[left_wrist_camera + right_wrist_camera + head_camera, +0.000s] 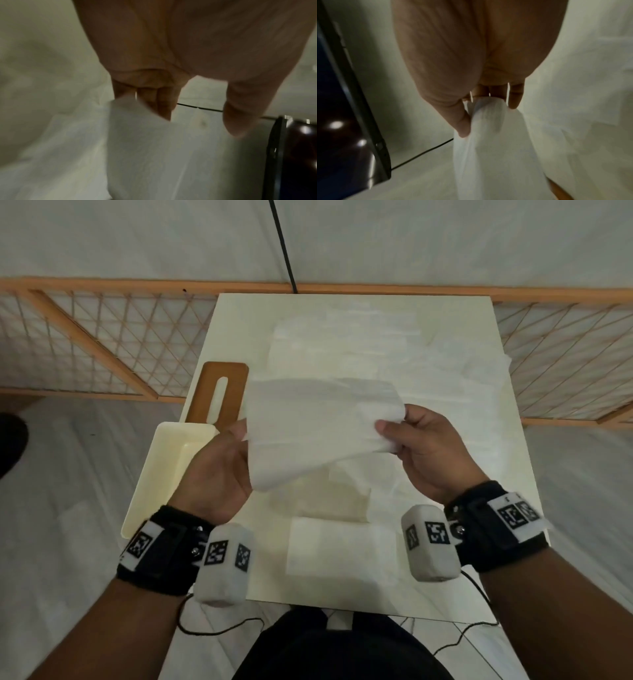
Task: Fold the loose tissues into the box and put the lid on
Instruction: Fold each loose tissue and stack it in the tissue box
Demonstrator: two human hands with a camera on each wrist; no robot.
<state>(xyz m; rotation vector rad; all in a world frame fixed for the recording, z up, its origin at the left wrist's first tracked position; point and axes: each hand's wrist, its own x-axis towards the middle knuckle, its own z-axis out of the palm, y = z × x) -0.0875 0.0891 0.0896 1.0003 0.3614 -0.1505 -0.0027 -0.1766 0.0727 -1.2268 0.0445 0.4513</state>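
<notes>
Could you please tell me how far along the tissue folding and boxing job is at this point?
Early on. One folded tissue lies at the table's near edge. In hand: the left hand and right hand hold a tissue up between them. Left: more loose tissues lie farther back, the cream box looks empty, and the wooden lid is still off.

Looks to me like an indoor recording setup, not a home: small white table [445, 337] w/ white sheeting draped behind, wood lattice barrier [102, 344] around it, cables [284, 248] trailing, pale tile floor [68, 491].
</notes>
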